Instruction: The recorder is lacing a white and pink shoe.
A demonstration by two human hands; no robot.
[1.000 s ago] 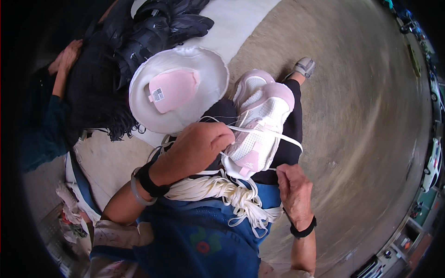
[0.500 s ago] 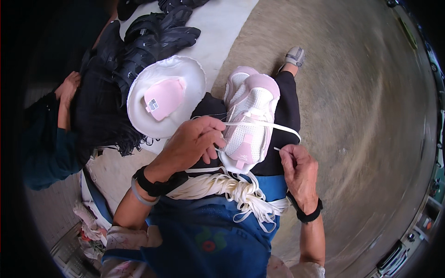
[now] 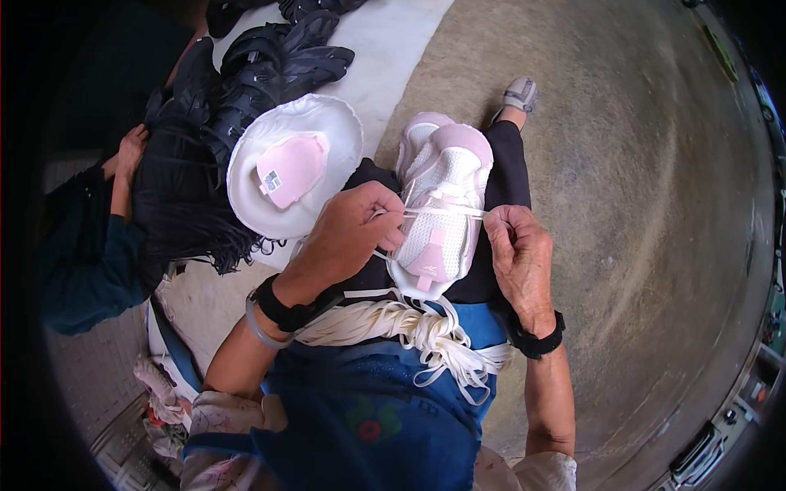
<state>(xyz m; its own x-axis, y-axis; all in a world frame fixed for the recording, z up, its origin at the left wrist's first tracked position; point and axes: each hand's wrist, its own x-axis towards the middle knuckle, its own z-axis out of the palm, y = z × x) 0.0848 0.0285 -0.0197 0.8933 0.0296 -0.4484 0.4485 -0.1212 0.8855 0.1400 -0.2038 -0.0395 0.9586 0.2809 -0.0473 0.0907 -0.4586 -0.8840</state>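
Note:
White and pink mesh shoe uppers [image 3: 431,240] lie stacked on my lap. A white shoelace [image 3: 446,212] runs across the top one, through its lacing area, between my two hands. My left hand [image 3: 358,229] is closed on the lace at the upper's left side, its fingertips partly hidden. On the other side my right hand [image 3: 518,255] pinches the lace between thumb and forefinger, close to the upper's edge. Below the uppers, a knotted bundle of cream laces [image 3: 385,326] rests across my blue apron [image 3: 360,401].
A white bowl-shaped container [image 3: 348,139] with a pink piece [image 3: 296,168] inside stands left of my lap. Black shoe uppers [image 3: 282,69] and black laces [image 3: 180,188] lie on the pale surface [image 3: 397,49] beyond. Another person's hand [image 3: 129,151] is at the left.
My right hand has moved up and left toward the upper, shortening the lace loop on that side. My left hand has turned and closed more, rising slightly.

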